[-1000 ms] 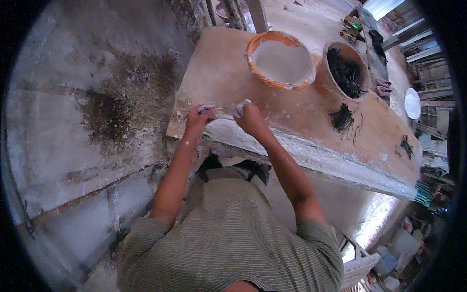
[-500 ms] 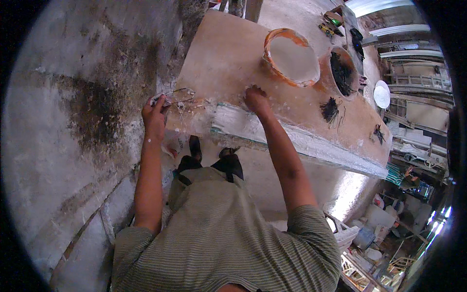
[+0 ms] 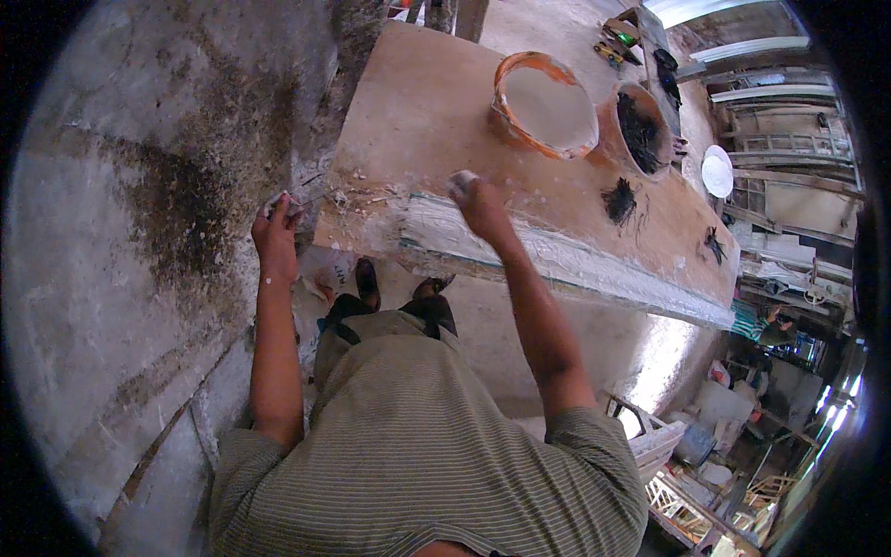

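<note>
At the left corner of the table [image 3: 399, 102], beside the stained wall, my left hand [image 3: 277, 243] pinches a small whitish piece [image 3: 281, 200] with thin dark wire-like strands. My right hand [image 3: 484, 212] is over the table near its front edge, fingers curled together. Something pale shows at those fingertips, blurred; I cannot tell whether it is a held lump or a white coating. Beyond it stands an orange-rimmed bucket [image 3: 498, 97] of milky liquid. Right of that is a second bucket [image 3: 608, 125] holding dark fibres [image 3: 640, 130].
Whitish plastic sheeting [image 3: 557, 249] covers the table's front edge. Dark fibre clumps [image 3: 620, 201] lie to the right, with pale crumbs [image 3: 371, 197] near the left corner. The rough wall [image 3: 139, 232] stands close on my left. A striped sleeve [image 3: 747, 320] of another person shows far right.
My right hand has come up off the tabletop and slightly left, with something pale now at its fingertips. My left hand has shifted left and nearer, and the wire-like strands have turned.
</note>
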Demonstrator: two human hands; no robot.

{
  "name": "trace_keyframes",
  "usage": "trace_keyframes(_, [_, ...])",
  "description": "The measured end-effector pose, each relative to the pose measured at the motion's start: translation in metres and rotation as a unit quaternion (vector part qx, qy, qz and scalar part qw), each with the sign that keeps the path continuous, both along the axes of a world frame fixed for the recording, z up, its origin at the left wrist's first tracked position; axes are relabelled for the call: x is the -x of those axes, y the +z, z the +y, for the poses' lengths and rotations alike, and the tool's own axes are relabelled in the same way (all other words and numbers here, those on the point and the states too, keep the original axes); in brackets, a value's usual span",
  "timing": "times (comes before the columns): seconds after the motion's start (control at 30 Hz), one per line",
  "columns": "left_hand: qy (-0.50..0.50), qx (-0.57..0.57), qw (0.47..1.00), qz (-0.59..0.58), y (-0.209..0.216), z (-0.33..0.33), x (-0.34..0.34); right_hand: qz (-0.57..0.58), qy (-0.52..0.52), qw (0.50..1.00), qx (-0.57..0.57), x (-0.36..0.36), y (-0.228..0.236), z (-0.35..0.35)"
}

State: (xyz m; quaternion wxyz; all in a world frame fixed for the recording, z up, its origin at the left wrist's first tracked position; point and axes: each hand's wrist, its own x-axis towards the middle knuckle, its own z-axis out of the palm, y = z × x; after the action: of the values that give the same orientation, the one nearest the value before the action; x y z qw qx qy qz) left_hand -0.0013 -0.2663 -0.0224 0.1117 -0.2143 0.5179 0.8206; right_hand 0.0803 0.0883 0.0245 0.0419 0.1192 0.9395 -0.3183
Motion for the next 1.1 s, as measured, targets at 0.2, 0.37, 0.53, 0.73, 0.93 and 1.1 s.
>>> trace_keyframes(0.2, [-0.012, 0.004, 1.0, 0.026, -0.002, 0.012, 0.006, -0.069, 0.126, 0.988, 0.049, -0.015, -0.078, -0.087])
trace_keyframes(0.37, [-0.018, -0.02, 0.999, 0.027, -0.003, 0.009, 0.002, 0.025, 0.132, 0.989, 0.065, -0.013, -0.065, -0.12])
trace_keyframes(0.53, [-0.001, -0.01, 1.0, 0.023, 0.003, 0.004, -0.008, -0.067, 0.072, 0.991, -0.09, -0.005, -0.025, -0.065])
trace_keyframes(0.73, [0.012, -0.021, 1.0, 0.016, -0.006, -0.003, -0.015, 0.033, 0.028, 0.978, -0.203, -0.056, -0.049, 0.042])
trace_keyframes(0.93, [-0.017, -0.022, 0.999, 0.021, -0.016, -0.002, -0.025, -0.018, 0.032, 0.982, -0.183, -0.101, -0.049, 0.041])
trace_keyframes(1.1, [-0.006, 0.005, 0.999, 0.041, -0.009, 0.017, -0.03, 0.137, 0.029, 0.978, -0.156, -0.104, -0.029, 0.014])
